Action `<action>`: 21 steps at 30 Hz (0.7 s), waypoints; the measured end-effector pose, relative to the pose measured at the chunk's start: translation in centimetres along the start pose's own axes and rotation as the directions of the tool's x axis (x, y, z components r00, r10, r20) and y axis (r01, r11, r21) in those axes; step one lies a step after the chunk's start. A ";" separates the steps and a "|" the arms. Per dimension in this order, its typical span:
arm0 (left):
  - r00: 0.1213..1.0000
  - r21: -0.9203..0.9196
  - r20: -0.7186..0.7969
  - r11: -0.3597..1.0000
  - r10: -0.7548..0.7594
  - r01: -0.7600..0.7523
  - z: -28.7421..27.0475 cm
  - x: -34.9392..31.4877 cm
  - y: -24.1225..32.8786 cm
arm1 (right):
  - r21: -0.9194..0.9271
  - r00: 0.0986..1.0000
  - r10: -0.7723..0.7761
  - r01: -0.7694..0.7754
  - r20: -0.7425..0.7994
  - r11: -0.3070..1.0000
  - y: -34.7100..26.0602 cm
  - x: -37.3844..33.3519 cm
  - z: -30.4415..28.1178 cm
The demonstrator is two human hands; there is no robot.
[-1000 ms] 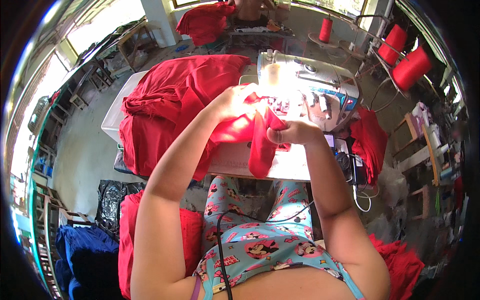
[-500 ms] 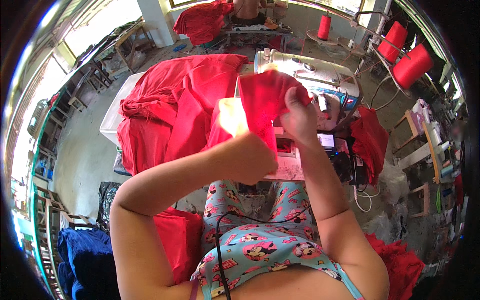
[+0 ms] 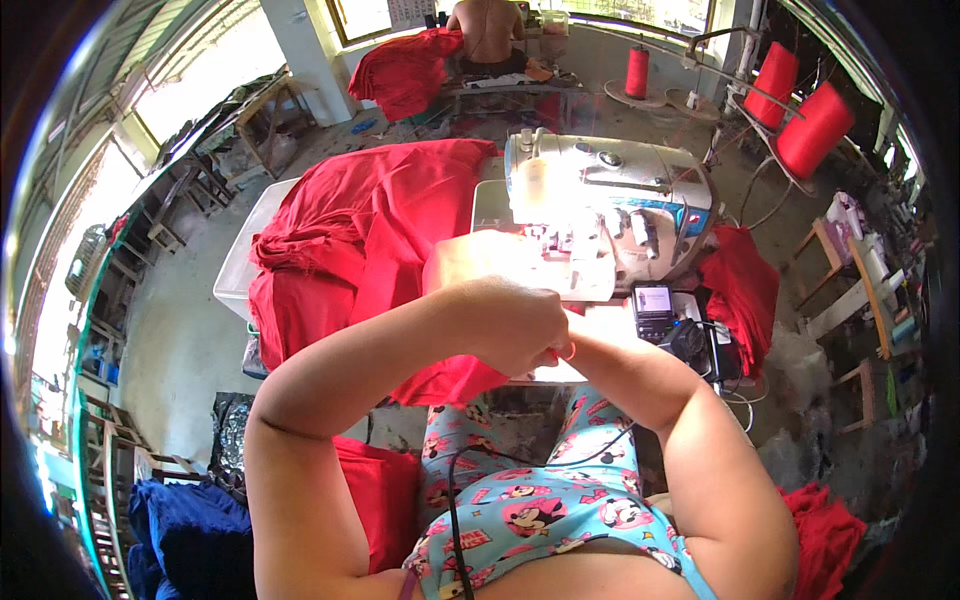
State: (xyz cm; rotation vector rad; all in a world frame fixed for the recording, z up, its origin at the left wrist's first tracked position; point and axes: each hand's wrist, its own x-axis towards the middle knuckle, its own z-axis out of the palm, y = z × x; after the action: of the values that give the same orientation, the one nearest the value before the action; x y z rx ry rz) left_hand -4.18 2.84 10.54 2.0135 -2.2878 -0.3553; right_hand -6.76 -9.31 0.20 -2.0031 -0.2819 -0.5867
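Head view: red cloth (image 3: 372, 215) heaped at the left of the bench (image 3: 608, 320), partly over a white bin (image 3: 238, 268), lower end hanging at the front edge. Left hand (image 3: 525, 325) near the hanging end, fingers curled inward; small red trace at the fingertips, too small to identify. Impossible to tell whether gripping cloth. Right forearm (image 3: 640, 372) crossing behind the left hand; right hand obscured by overlap and strong glare. Impossible to tell whether spread, closed or gripping.

Beyond the hands: sewing machine (image 3: 640, 165) in white and blue, brightly lit at the needle end. At the right of the bench: small device (image 3: 653, 305) with lit screen, just beside dark equipment and white cables. Farther right: red bundle (image 3: 742, 295), hanging low.

Upper right: three red thread cones (image 3: 815, 130), mounted on a stand. Lower left: red stack (image 3: 378, 500) beside the seated person's leg; dark blue cloth (image 3: 195, 525) farther left. Lower right: crumpled red fabric (image 3: 822, 530). Far background: co-worker (image 3: 486, 28) seated, back toward the camera, beside a red pile (image 3: 400, 78).
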 end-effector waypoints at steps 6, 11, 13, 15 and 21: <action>0.989 0.092 -0.145 0.995 0.038 -0.025 -1.2 -2.7 -3.9 | 0.378 0.553 -0.302 -0.025 0.777 0.926 -2.6 1.6 -6.4; 0.980 -0.029 0.197 0.999 -0.030 0.037 -1.3 -0.6 -3.7 | -0.323 0.325 0.284 0.072 0.902 0.944 -6.0 2.0 -7.6; 0.986 -0.158 0.161 0.985 -0.047 0.073 -1.2 -0.3 -3.8 | -0.103 0.624 0.242 -0.250 0.743 0.963 -2.2 -0.3 -8.2; 0.995 -0.206 0.097 0.978 -0.010 0.030 -1.5 0.2 -3.7 | -0.228 0.886 0.228 -0.144 0.405 0.963 0.8 -2.6 -7.0; 0.999 -0.247 0.029 0.969 -0.028 0.034 -1.6 -0.5 -3.7 | 0.336 0.926 0.302 -0.365 0.226 0.868 0.7 -4.9 -7.1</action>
State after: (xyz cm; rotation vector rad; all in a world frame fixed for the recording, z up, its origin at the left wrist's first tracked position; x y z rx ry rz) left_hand -0.20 2.74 11.36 1.9321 -2.1054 -0.6371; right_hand -12.68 -15.66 -0.06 -1.6758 -0.1260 -0.1279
